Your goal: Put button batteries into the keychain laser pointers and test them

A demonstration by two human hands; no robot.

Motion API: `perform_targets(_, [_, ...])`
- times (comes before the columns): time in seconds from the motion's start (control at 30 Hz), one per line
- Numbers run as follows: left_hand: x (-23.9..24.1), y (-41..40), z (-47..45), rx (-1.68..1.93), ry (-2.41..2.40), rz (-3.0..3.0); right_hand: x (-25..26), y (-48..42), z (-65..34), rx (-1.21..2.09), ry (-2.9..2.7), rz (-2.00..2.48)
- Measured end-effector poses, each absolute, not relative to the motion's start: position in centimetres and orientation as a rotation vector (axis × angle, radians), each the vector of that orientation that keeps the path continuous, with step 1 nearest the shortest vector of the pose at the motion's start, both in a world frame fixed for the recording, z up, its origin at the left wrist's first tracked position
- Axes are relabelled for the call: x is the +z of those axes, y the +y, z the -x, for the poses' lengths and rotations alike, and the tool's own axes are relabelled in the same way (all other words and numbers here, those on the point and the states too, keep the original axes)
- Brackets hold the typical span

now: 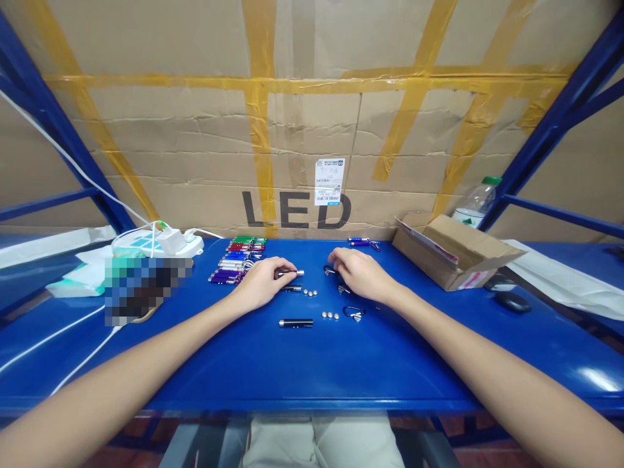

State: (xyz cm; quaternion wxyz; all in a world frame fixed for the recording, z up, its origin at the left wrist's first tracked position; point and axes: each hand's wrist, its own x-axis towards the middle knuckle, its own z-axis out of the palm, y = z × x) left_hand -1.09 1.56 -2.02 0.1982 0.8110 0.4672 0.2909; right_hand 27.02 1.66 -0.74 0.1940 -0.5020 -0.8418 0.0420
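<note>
As grip [263, 283] holds flashlight [292, 273], blue table [302, 370], cardboard [195, 130].

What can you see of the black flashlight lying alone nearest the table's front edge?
The black flashlight is a slim, glossy tube, metal by the look. It lies flat, crosswise, on the blue table. Three button cells sit just right of it, apart. The left hand and right hand are behind it, not touching.

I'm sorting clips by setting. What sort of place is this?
Probably an assembly or packing bench in a warehouse: a blue metal shelf serves as table, taped cardboard marked LED backs it, and rows of keychain flashlights lie beside loose button cells. The left hand holds a small flashlight.
</note>
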Motion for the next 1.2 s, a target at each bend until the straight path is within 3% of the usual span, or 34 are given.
perform_targets(1.2, [-1.6,1.0,0.9,0.829,1.333,-2.411,-0.7,0.3,-26.2,0.050,-2.655,1.058])
